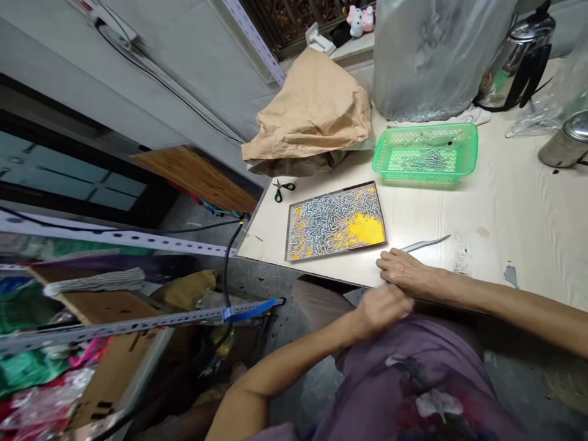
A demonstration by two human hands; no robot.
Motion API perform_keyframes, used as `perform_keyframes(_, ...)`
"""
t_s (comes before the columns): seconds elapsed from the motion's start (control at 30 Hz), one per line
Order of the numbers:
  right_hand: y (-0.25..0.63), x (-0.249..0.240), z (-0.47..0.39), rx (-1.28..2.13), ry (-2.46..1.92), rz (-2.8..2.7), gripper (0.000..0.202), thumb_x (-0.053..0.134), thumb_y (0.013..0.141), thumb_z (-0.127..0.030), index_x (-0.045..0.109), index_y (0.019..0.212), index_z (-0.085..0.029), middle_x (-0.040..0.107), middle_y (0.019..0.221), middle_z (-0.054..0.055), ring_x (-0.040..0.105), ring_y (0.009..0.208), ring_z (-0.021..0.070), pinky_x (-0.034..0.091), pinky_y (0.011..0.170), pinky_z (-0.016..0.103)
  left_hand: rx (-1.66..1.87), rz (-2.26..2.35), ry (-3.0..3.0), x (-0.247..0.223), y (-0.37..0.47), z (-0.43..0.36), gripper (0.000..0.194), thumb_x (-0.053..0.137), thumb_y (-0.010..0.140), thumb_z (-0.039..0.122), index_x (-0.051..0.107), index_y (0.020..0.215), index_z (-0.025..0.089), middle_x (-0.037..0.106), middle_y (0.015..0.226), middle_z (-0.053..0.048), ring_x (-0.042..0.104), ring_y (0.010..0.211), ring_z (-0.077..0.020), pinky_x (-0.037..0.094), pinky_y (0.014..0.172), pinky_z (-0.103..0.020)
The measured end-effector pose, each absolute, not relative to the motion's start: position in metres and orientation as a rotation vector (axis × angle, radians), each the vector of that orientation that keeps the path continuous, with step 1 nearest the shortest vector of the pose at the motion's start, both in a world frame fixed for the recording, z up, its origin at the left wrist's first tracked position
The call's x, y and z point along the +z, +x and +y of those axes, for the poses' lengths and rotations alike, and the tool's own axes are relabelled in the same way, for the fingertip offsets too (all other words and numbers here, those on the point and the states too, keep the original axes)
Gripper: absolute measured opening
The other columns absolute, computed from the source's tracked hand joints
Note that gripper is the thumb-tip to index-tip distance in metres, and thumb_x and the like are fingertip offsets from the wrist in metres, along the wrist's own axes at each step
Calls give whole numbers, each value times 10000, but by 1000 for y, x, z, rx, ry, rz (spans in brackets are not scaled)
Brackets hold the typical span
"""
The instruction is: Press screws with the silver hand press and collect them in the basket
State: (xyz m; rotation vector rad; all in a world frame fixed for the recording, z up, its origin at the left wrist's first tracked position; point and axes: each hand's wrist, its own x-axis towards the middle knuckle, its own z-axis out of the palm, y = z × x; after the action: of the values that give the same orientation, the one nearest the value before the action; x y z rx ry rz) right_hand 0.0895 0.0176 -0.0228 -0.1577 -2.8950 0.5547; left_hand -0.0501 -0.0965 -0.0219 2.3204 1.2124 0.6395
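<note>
Right hand [404, 272] rests flat and empty on the counter [505, 202] below the mostly full screw tray [335, 222]; blurred left hand's [381, 309] grip unclear. Green basket [425, 153] holds few screws.

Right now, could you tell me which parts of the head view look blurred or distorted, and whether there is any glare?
In the head view, the left hand is smeared by motion blur, while the right hand at the table edge and the screw tray are sharp; the wide lens tilts and bends the scene, and the kettle shows slight glare.
</note>
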Motion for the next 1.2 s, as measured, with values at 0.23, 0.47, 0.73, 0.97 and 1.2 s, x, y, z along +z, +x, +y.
perform_keyframes(0.23, 87, 4, 57, 825, -525, -2451, 203, 407, 963, -221, 596, 905, -177, 645, 842, 64, 566, 757, 168, 455, 684, 308, 234, 1833, 2458, -1, -160, -16, 243, 459, 973, 217, 696, 1022, 198, 646, 938, -89, 528, 910, -202, 467, 786, -321)
perform_keyframes(0.47, 104, 48, 174, 458, -1144, -2128, 213, 495, 903, -291, 645, 988, -167, 669, 930, 95, 606, 786, 218, 480, 752, 378, -81, 1446, 2639, -7, -169, 18, 233, 472, 967, 190, 646, 816, 160, 597, 830, -80, 474, 818, -189, 396, 732, -290)
perform_keyframes(0.73, 136, 39, 140, 482, -937, -2306, 287, 469, 956, -342, 684, 1026, -164, 667, 903, 87, 622, 782, 201, 502, 720, 348, 220, 1824, 2378, -15, -172, 16, 173, 503, 863, 123, 595, 721, 163, 602, 766, -61, 527, 790, -182, 447, 760, -299)
perform_keyframes(0.97, 162, -7, 24, 637, -765, -2616, 303, 389, 996, -256, 675, 969, -161, 671, 863, 85, 645, 788, 189, 524, 713, 315, 440, 2014, 1710, 5, -154, 13, 72, 564, 744, 129, 633, 748, 151, 639, 707, -12, 562, 668, -133, 455, 661, -243)
perform_keyframes(1.2, 174, -19, -12, 523, -882, -2736, 226, 461, 975, -236, 671, 1006, -155, 637, 850, 78, 610, 761, 185, 456, 631, 284, 380, 1645, 1360, 21, -88, -29, 156, 654, 710, 284, 655, 696, 128, 611, 613, 10, 508, 573, -94, 384, 559, -197)
